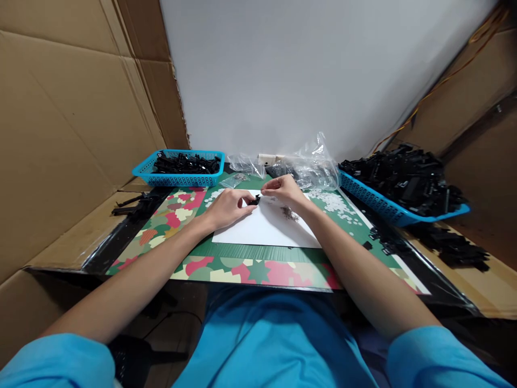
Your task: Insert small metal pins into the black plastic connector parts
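My left hand (pixel 231 208) is closed around a small black plastic part (pixel 254 200), held between thumb and fingers over a white sheet (pixel 266 234). Just to the right and slightly higher, my right hand (pixel 283 188) has its thumb and fingertips pinched together near that part. Whatever sits in this pinch is too small to make out. A little pile of tiny brownish pieces (pixel 289 214) lies on the sheet below my right hand. Many small whitish discs (pixel 332 203) are scattered on the green mat to the right of the sheet.
A blue basket (pixel 181 179) of black parts stands at the back left, and a fuller blue basket (pixel 388 211) at the right. Clear plastic bags (pixel 317 164) lie along the wall. Loose black parts (pixel 450 245) rest at the right edge, others (pixel 137 205) at the left. Cardboard walls flank the table.
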Available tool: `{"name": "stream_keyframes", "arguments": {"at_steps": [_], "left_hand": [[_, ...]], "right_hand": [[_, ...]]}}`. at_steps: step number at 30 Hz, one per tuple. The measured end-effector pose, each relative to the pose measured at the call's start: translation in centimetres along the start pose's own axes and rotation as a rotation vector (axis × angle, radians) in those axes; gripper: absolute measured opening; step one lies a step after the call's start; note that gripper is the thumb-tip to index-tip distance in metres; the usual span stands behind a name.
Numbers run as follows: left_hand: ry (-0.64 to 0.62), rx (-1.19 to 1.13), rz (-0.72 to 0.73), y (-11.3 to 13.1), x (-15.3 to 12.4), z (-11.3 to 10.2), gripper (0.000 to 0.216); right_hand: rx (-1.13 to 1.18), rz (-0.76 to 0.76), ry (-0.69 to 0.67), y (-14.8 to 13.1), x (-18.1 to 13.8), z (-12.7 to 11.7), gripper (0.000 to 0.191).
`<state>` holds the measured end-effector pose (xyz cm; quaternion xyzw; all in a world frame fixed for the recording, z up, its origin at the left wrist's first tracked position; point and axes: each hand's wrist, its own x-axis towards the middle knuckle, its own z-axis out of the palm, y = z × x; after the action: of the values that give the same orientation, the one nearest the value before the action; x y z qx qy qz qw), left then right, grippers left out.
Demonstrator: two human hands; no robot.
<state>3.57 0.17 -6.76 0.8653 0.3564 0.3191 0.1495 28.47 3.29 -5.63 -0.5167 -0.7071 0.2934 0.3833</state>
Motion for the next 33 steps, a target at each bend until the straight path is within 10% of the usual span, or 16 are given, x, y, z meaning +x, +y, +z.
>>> {"name": "stream_keyframes", "arguments": {"at_steps": [33], "left_hand": [[0.025, -0.045, 0.046, 0.4, 0.0, 1.2, 0.011]], "right_hand": [[-0.4, -0.001, 0.1, -0.8, -0.4, 1.4, 0.011]]}}
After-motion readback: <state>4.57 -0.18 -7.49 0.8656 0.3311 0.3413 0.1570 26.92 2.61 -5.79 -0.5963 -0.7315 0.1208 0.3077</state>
